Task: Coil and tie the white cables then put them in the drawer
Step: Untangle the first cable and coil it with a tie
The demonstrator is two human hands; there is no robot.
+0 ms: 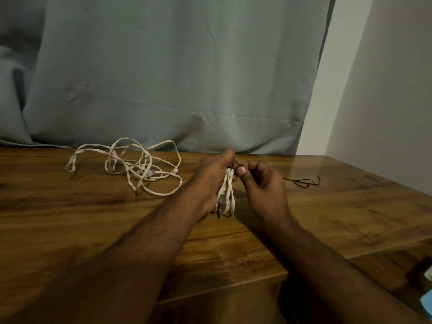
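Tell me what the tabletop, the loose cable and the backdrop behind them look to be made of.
Brown tabletop: wood or wood-look laminate, with visible grain and a glossy sheen.
Loose white cable: flexible plastic-jacketed, probably; smooth, matte loops.
Grey-blue curtain: woven fabric, with soft folds and a stitched hem.

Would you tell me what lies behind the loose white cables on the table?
Behind the loose white cables hangs a grey-blue curtain, its hem meeting the wooden table. Whatever is behind the curtain is covered.

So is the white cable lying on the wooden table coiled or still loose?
Loose: the white cable sprawls in tangled, uneven loops across the wooden table, untied, with neither hand on it.
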